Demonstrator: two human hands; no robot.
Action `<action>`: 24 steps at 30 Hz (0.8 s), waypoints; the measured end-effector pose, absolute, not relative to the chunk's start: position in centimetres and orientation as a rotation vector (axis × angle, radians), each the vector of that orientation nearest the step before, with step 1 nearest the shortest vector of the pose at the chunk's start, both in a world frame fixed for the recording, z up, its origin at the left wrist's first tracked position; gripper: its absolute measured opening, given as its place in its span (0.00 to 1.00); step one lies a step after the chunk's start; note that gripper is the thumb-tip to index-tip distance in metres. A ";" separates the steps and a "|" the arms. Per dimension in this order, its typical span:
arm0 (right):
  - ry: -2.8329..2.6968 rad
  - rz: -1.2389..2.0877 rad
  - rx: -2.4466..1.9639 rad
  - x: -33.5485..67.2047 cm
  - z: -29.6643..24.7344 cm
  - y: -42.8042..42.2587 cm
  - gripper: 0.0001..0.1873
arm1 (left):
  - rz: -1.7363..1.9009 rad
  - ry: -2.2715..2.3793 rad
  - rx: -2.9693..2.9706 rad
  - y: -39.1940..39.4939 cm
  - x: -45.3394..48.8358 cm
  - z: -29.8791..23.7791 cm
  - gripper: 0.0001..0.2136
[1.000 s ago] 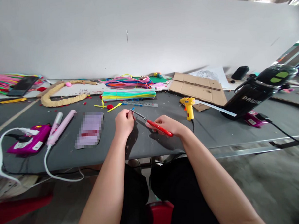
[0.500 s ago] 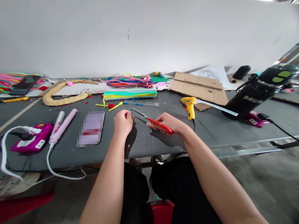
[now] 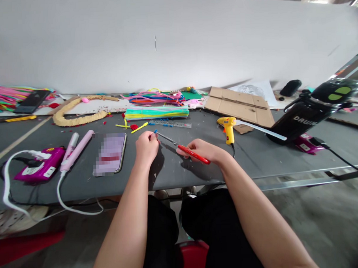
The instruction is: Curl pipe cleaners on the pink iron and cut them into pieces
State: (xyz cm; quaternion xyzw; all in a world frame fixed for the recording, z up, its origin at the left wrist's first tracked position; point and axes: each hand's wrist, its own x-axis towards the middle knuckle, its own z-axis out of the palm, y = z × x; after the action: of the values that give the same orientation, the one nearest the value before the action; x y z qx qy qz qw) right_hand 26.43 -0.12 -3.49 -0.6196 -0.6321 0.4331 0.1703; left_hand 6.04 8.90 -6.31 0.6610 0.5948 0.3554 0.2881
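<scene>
Left hand, shifted nearer the phone, pinches blue scrap; right hand grips scissors.

Red-handled, silver-bladed scissors, held slantwise; tips close to small blue piece.

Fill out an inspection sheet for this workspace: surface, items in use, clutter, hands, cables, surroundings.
Surface: gray table, specked with small scraps.
Items in use: red-handled scissors, blades pointing toward a small blue piece; contact cannot be told.
Clutter: phone, pink two-armed tool, yellow glue gun, banded bundle of colored sticks, cardboard, black bottle.
Hands: left hand pinches the small blue piece; right hand grips the red-handled scissors.
Cables: white cord from the pink two-armed tool dips past the front edge; black cable runs off at picture right.
Surroundings: white panel behind; red seat below.
</scene>
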 end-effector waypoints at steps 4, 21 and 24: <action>-1.784 1.226 -1.758 26.4 -3.5 -0.3 0.36 | 0.929 1.603 1.770 9.0 6.3 -6.3 0.10; -1.736 1.223 -1.725 26.5 -4.1 -0.4 0.35 | 0.923 1.515 1.866 9.3 6.4 -6.9 0.11; -1.754 1.217 -1.698 26.5 -4.1 -0.4 0.34 | 0.926 1.511 1.865 9.3 6.3 -7.0 0.11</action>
State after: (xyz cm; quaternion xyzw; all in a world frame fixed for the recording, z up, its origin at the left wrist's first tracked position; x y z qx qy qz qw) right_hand 26.49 -0.37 -4.08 -0.6093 -0.6292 0.4367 0.2054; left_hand 6.29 9.28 -6.99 0.6958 0.5638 0.3453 0.2806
